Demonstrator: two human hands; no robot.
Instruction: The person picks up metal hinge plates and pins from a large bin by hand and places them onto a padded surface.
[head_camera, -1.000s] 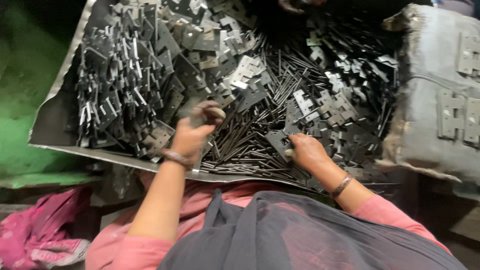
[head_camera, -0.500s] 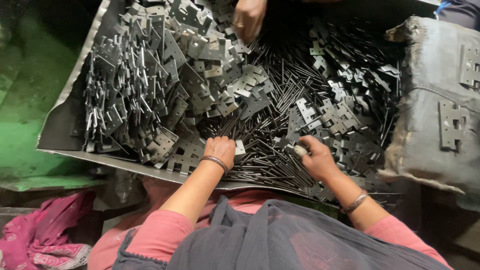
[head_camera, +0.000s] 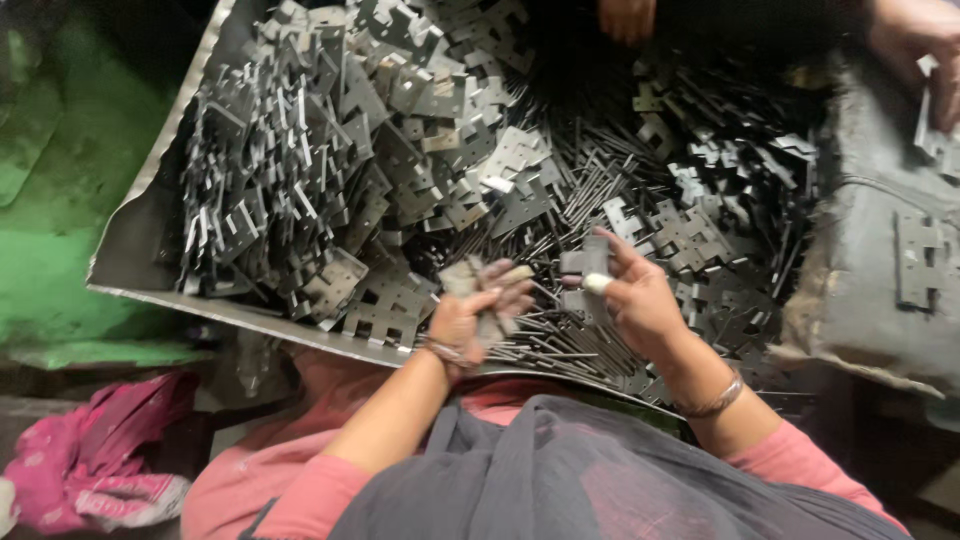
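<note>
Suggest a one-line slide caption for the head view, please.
Left hand and right hand each hold a notched metal plate above a tray of plates and pins.

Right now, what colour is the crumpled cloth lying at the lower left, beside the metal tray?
Bright pink crumpled cloth, clearest in the head view.

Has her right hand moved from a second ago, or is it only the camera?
Yes. The right hand was pressed into the pins; now it is lifted above them, holding a hinge plate.

No packages, labels, signs or screens anywhere in view.
</note>
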